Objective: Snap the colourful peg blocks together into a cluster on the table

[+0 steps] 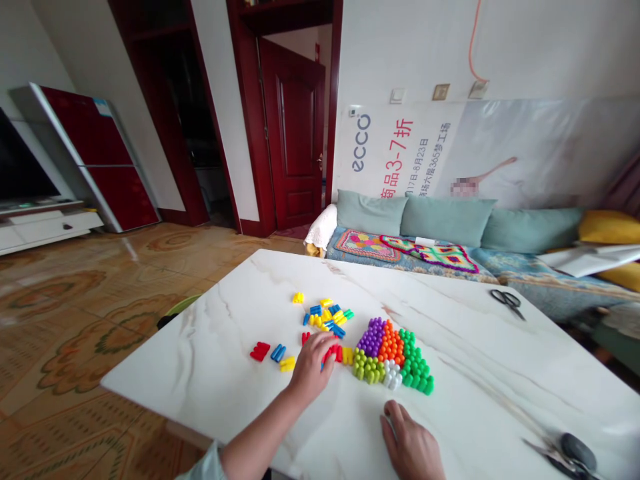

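Got left hand (316,360) over red blocks (339,353), can't tell if pinching | right hand (413,443) half-curled, grip hidden, can't tell | cluster (391,348) just ahead

The left grip (313,363) (contact unclear) partly hides the red pieces (339,353).

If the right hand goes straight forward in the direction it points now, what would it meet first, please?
The right hand would probably meet the white pieces or the olive-green pieces beside them; which comes first is hard to tell.
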Tool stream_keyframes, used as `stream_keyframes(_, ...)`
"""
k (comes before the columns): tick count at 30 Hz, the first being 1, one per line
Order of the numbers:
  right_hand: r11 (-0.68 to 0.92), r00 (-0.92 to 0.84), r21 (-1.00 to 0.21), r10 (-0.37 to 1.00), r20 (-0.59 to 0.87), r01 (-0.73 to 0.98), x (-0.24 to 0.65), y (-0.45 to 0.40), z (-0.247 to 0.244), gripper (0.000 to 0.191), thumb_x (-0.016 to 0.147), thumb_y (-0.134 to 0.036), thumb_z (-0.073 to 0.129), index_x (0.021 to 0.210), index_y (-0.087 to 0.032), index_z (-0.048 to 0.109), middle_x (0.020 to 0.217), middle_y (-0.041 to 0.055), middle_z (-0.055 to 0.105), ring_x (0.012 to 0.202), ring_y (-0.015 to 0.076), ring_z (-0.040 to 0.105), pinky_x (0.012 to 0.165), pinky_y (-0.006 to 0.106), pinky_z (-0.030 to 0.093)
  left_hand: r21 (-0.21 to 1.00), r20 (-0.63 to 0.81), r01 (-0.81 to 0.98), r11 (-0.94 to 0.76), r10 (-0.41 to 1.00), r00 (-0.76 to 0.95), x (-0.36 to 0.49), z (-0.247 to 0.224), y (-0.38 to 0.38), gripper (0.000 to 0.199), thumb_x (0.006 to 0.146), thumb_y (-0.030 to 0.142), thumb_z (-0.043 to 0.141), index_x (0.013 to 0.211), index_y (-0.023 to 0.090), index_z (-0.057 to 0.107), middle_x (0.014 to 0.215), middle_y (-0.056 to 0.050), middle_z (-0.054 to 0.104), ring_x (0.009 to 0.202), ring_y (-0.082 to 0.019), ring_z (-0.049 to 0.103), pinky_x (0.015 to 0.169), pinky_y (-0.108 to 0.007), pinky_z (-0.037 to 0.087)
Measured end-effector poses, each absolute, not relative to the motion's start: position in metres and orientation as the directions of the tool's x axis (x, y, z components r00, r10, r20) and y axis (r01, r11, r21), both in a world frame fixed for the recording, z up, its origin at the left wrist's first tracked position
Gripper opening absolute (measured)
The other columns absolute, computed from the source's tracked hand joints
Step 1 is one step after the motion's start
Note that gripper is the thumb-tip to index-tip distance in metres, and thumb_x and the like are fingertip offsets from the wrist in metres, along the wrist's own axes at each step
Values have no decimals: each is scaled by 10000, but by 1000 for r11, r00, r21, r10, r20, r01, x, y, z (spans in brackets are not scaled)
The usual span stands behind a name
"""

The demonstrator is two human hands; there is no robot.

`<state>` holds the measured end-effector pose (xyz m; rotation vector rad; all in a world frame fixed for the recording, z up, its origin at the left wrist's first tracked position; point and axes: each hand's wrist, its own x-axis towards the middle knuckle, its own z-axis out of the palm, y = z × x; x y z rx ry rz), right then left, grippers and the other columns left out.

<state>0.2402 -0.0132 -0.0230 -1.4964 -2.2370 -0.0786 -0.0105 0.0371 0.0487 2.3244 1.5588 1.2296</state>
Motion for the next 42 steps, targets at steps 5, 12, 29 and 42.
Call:
stream_keyframes(5,395,-302,-218,882,362,892,240,-13,-24,87,933,-283,372,896,-246,441,781,15,667,561,165,651,472,257,364,279,412,871,-405,870,272,10,64,128,419,803,151,550,1219,203,532,1213,-73,579,1208,-225,456,1079,-404,329)
stream_keyframes(12,362,-293,-186,902,318,913,235,-16,-15,82,929,-243,373,891,-231,445,766,11,646,589,149,630,512,257,323,252,324,901,-353,908,265,42,33,192,368,734,38,542,1060,196,608,899,-73,653,1072,-264,524,1083,-515,224)
stream_keyframes(29,290,-238,-245,946,219,925,231,-22,-3,356,924,-396,449,1208,-182,447,972,80,673,730,189,649,622,272,384,572,396,603,-556,831,390,39,47,65,167,837,158,520,958,208,625,949,-42,645,895,-182,604,815,-304,500)
stream_keyframes(42,439,-360,-364,894,267,821,231,-22,7,130,896,-186,459,902,-192,588,955,46,576,790,137,585,709,223,435,729,322,517,-448,891,318,57,8,-15,169,789,145,573,928,210,643,879,-32,626,745,-155,602,679,-267,515)
